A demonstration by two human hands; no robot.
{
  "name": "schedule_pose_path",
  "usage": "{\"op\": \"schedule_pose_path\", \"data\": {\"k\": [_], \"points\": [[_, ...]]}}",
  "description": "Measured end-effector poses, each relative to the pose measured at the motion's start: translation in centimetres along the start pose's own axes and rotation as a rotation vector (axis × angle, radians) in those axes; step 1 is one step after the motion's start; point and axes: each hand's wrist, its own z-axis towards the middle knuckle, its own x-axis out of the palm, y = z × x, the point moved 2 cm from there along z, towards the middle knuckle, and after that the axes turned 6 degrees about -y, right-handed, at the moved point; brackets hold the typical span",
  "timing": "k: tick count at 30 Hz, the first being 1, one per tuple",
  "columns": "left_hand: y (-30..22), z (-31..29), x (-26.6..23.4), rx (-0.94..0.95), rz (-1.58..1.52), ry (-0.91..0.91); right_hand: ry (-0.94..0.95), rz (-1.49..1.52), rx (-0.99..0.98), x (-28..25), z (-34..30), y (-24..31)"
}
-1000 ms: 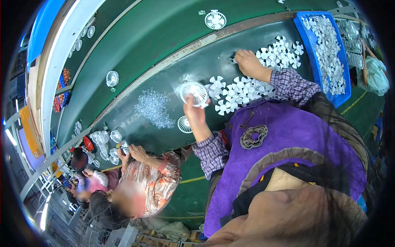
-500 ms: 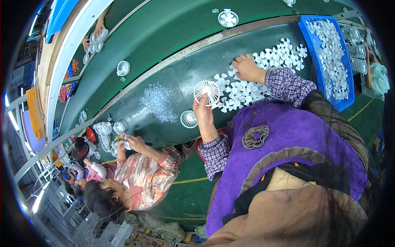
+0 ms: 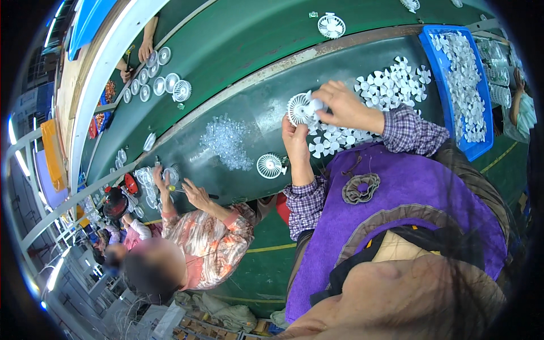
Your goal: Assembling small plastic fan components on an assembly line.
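My left hand [image 3: 296, 143] grips a round white fan cage [image 3: 297, 110] with radial ribs, held up over the dark green bench. Against the cage's right side is a white fan blade [image 3: 315, 106], slightly blurred, pinched in the fingers of my right hand [image 3: 347, 109]. Loose white fan blades [image 3: 391, 85] lie spread to the right of my hands, and more sit under my right wrist. Another white fan cage [image 3: 269, 166] rests on the bench left of my left forearm. Farther left is a heap of small clear plastic parts [image 3: 226, 141].
A blue bin [image 3: 483, 144] full of white blades stands at the right. Beyond the bench runs a green conveyor belt [image 3: 243, 51] carrying a fan cage [image 3: 331, 26] and several others. A co-worker in a patterned top [image 3: 209, 243] handles parts at the left; another person's hands [image 3: 146, 48] work across the belt.
My right hand has come left from the blades, bringing one to the cage in my left hand. The cage has tilted. More fan cages show on the belt at the upper left.
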Motion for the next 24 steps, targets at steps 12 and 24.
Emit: {"op": "schedule_pose_path", "data": {"k": [12,24], "points": [[1.3,0.6,1.0,0.105,0.207,-0.034,0.013,-0.015,-0.096,1.8,-0.1,1.5],[-0.4,-0.3,-1.1,0.169,0.392,-0.081,-0.014,0.299,0.193,0.9,0.5,0.5]]}}
